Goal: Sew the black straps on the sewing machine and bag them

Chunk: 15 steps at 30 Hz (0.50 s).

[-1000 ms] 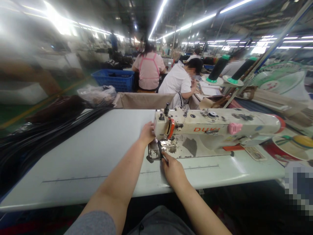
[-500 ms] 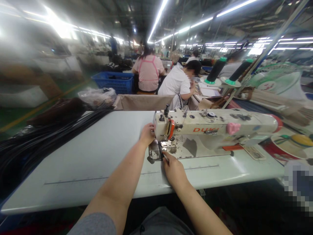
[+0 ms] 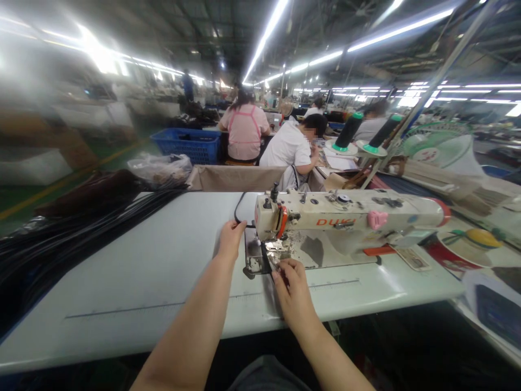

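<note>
A black strip (image 3: 266, 259) runs under the needle end of the white sewing machine (image 3: 325, 217) and lies over its metal plate. Just left of the machine head, my left hand (image 3: 231, 238) pinches the strip where it comes out behind, and a loop of it curves up on the white table (image 3: 171, 250). In front of the plate, my right hand (image 3: 290, 279) is closed by the strip's near end. Something thin and metallic shows at its fingertips, too small to make out clearly.
Many black strips (image 3: 93, 233) hang over the table's left side. Behind stand a cloth-lined bin (image 3: 236, 179), a blue crate (image 3: 187, 144) and two people seated at work. Thread cones (image 3: 348, 133) rise behind the machine; a yellow-topped container (image 3: 464, 247) is at right.
My left hand has moved left, away from the machine head, and a loop of black strip now shows behind it. My right hand's fingers have shifted slightly. The view has also shifted a little.
</note>
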Motion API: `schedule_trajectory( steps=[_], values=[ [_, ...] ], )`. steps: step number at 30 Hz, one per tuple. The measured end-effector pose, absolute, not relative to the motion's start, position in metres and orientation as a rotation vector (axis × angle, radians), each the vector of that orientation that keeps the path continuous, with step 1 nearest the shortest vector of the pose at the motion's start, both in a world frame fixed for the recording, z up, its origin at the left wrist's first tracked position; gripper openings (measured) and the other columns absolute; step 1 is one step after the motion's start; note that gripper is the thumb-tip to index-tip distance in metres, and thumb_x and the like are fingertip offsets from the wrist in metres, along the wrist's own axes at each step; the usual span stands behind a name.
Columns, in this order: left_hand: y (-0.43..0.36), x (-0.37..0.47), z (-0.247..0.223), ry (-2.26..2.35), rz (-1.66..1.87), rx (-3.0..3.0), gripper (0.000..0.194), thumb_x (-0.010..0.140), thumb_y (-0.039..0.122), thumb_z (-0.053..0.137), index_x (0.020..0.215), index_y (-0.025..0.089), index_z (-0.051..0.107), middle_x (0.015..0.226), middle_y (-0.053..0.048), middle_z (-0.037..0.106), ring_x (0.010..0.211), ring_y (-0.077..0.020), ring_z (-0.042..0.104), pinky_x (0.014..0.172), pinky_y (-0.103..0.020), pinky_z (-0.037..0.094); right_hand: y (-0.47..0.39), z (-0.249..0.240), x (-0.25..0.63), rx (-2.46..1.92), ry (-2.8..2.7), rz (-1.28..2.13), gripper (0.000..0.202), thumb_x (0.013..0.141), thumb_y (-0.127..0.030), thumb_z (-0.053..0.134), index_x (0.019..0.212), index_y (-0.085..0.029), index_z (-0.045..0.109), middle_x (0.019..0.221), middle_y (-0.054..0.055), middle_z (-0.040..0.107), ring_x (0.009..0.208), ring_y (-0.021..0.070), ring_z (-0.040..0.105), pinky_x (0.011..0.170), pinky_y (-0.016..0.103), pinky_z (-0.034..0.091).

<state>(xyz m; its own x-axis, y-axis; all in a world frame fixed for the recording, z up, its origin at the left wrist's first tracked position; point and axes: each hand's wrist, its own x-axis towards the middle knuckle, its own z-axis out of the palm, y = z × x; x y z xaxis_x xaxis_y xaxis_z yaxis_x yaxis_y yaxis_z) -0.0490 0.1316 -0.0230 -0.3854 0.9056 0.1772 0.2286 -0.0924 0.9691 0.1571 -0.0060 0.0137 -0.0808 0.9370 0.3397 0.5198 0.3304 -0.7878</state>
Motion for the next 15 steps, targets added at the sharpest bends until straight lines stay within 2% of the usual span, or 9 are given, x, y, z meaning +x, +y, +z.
schedule_trajectory(
  steps=[3, 5, 7, 9, 12, 15],
  values=[
    [0.108, -0.052, -0.021, 1.489, 1.656, 1.015, 0.031, 0.084, 0.048, 0.063, 0.087, 0.017, 0.059, 0.084, -0.005, 0.070, 0.085, -0.0189, 0.071, 0.085, -0.036, 0.061, -0.006, 0.021, 0.149, -1.251, -1.762, 0.778, 0.022, 0.097, -0.036, 0.055, 0.102, -0.019, 0.069, 0.103, 0.012, 0.064, 0.097, 0.0250, 0.062, 0.092, 0.040, 0.053],
    [0.090, -0.056, -0.019, 1.436, 1.712, 0.911, 0.031, 0.081, 0.046, 0.068, 0.087, 0.018, 0.058, 0.083, -0.004, 0.068, 0.082, -0.0181, 0.072, 0.088, -0.038, 0.062, -0.005, 0.022, 0.142, -1.226, -1.748, 1.033, 0.025, 0.097, -0.043, 0.056, 0.102, -0.021, 0.067, 0.090, 0.007, 0.066, 0.080, 0.0212, 0.062, 0.078, 0.035, 0.053],
    [0.072, -0.061, -0.016, 1.413, 1.742, 0.847, 0.031, 0.079, 0.044, 0.073, 0.087, 0.018, 0.058, 0.082, -0.003, 0.068, 0.081, -0.0176, 0.072, 0.090, -0.040, 0.062, -0.003, 0.020, 0.132, -1.199, -1.649, 1.334, 0.034, 0.096, -0.054, 0.055, 0.103, -0.022, 0.065, 0.080, 0.003, 0.065, 0.064, 0.0164, 0.058, 0.062, 0.029, 0.048],
    [0.055, -0.064, -0.013, 1.381, 1.763, 0.797, 0.033, 0.078, 0.043, 0.076, 0.090, 0.017, 0.059, 0.084, -0.004, 0.069, 0.084, -0.0180, 0.074, 0.094, -0.041, 0.062, -0.001, 0.016, 0.122, -1.166, -1.510, 1.553, 0.046, 0.093, -0.065, 0.056, 0.100, -0.021, 0.065, 0.076, 0.001, 0.065, 0.056, 0.0131, 0.053, 0.052, 0.026, 0.039],
    [0.032, -0.069, -0.007, 1.314, 1.815, 0.737, 0.035, 0.078, 0.042, 0.080, 0.094, 0.017, 0.060, 0.087, -0.004, 0.072, 0.093, -0.0197, 0.075, 0.099, -0.041, 0.060, 0.005, 0.010, 0.108, -1.136, -1.352, 1.710, 0.059, 0.086, -0.075, 0.059, 0.096, -0.017, 0.068, 0.073, 0.002, 0.065, 0.052, 0.0103, 0.047, 0.047, 0.023, 0.030],
    [0.011, -0.073, -0.003, 1.313, 1.844, 0.761, 0.035, 0.080, 0.043, 0.080, 0.095, 0.018, 0.061, 0.091, -0.005, 0.074, 0.098, -0.0210, 0.075, 0.101, -0.041, 0.059, 0.013, 0.005, 0.096, -1.110, -1.297, 1.782, 0.057, 0.083, -0.071, 0.065, 0.090, -0.015, 0.070, 0.070, 0.002, 0.064, 0.049, 0.0081, 0.042, 0.045, 0.021, 0.024]
  ],
)
